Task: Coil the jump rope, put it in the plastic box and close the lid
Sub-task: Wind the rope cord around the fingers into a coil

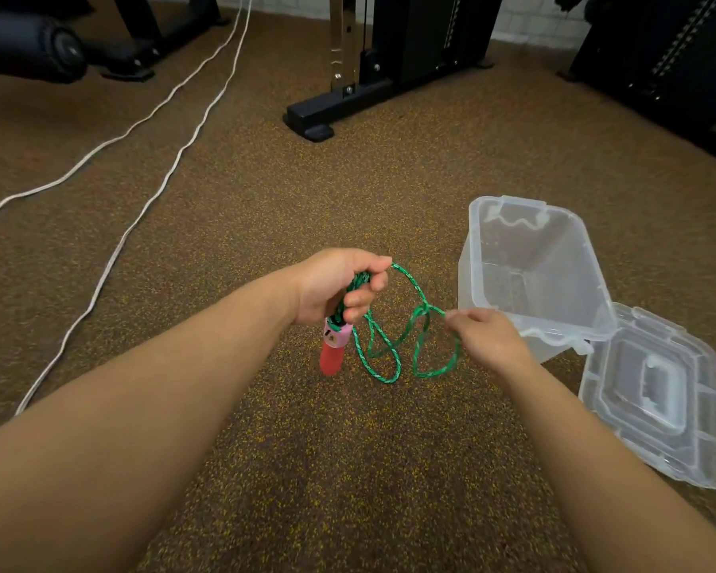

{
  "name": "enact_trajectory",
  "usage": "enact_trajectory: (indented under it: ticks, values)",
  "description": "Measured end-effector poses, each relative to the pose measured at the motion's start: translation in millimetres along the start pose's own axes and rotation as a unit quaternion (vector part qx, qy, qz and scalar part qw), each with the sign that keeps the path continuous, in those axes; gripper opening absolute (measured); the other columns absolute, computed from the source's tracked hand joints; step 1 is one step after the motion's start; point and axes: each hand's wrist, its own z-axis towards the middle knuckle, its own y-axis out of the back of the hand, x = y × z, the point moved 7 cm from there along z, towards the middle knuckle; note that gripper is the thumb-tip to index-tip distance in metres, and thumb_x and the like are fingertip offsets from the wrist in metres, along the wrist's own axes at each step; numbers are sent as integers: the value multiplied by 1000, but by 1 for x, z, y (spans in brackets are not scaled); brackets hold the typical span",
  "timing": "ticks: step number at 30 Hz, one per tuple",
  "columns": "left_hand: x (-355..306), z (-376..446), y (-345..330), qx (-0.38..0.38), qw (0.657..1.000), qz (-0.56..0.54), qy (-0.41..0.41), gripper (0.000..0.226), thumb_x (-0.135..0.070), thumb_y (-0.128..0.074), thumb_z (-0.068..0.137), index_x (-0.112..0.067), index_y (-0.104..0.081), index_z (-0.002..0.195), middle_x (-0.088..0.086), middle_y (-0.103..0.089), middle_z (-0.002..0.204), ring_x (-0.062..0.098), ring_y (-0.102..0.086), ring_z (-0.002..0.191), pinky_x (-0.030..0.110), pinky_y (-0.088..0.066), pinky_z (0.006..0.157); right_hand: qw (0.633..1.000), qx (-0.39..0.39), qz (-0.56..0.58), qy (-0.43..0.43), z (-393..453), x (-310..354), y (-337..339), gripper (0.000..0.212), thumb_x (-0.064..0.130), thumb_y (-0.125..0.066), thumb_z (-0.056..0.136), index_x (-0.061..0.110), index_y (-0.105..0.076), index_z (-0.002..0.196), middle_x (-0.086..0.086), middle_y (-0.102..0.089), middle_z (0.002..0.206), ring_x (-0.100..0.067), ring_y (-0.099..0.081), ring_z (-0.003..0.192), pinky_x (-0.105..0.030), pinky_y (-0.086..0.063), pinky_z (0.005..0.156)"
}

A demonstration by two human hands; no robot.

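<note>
Speckled brown floor (pixel 265 469), black gym frame (pixel 389 55) far centre, two white cables (pixel 158 130) running along the left. Clear box (pixel 530 279) sits open on the right, lid (pixel 658 399) flat on the floor touching its near-right corner. Left hand (pixel 340 287) fisted around bunched green rope (pixel 389 353), red handle (pixel 332 357) hanging below the fist. Right hand (pixel 488 337) pinches a loop just left of the box. Loops dangle between the hands.
</note>
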Motion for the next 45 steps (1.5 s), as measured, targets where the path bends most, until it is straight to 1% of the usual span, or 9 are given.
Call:
enact_trajectory:
  ticks: [3,7,15,22,27,31,38,42,45]
  values:
    - [4,0,-2,10,1000,21,4,41,-29,-40,95,-17,-48,57,-7,-34,36,13,-34,35,28,-31,49,989,-11,47,142,-9,33,-1,35,11,-49,96,20,-56,129,2,-59,129,-5,-54,111,-15,-39,92]
    - [0,-1,-7,15,1000,22,2,40,-27,-39,95,-15,-46,57,-6,-33,34,12,-31,32,25,-30,44,955,112,121,247,-27,70,-28,41,-4,-50,92,16,-55,128,3,-63,120,9,-57,104,-8,-42,93]
    - [0,-5,-5,22,1000,0,15,42,-24,-36,93,-14,-45,52,-5,-31,30,12,-31,27,24,-28,42,952,85,52,291,-30,73,-47,25,14,-61,90,33,-60,106,3,-54,108,-3,-55,103,-19,-43,96]
    - [-4,-5,-4,21,987,-160,15,48,-29,-36,92,-20,-46,46,-6,-30,30,12,-31,28,20,-29,39,952,115,194,206,-29,61,-54,11,15,-46,98,22,-53,93,7,-60,60,-19,-56,69,-34,-43,69]
    - [-16,-7,15,-49,949,-308,-43,41,-31,-40,93,-20,-58,57,-7,-45,39,9,-40,35,19,-33,42,975,59,11,214,-28,28,-60,21,25,-42,100,27,-63,96,7,-51,56,-15,-51,57,-35,-44,60]
    - [-25,-6,22,-69,923,-367,-91,40,-26,-32,98,-7,-67,100,2,-74,72,12,-67,56,20,-51,51,939,91,-160,292,-49,25,-77,25,35,-39,100,29,-62,98,12,-53,59,-7,-49,56,-31,-37,56]
    - [-18,1,30,-112,948,-289,-70,64,-44,-16,100,3,-40,136,18,-61,123,25,-62,109,33,-47,93,881,78,-215,414,-72,73,-73,32,45,-33,95,28,-60,88,21,-45,59,-9,-52,67,-32,-39,61]
    - [-9,1,22,-108,980,-165,-14,78,-54,-7,97,6,-40,135,27,-57,128,32,-60,108,35,-45,94,889,95,-131,428,-70,91,-62,25,42,-40,94,35,-59,80,28,-57,67,1,-51,63,-33,-43,63]
    - [-5,-2,9,-80,994,-72,13,79,-56,-7,96,6,-50,121,21,-69,101,23,-67,85,28,-50,78,900,122,-63,414,-62,101,-51,23,35,-47,93,30,-61,75,7,-68,80,-14,-62,74,-39,-50,73]
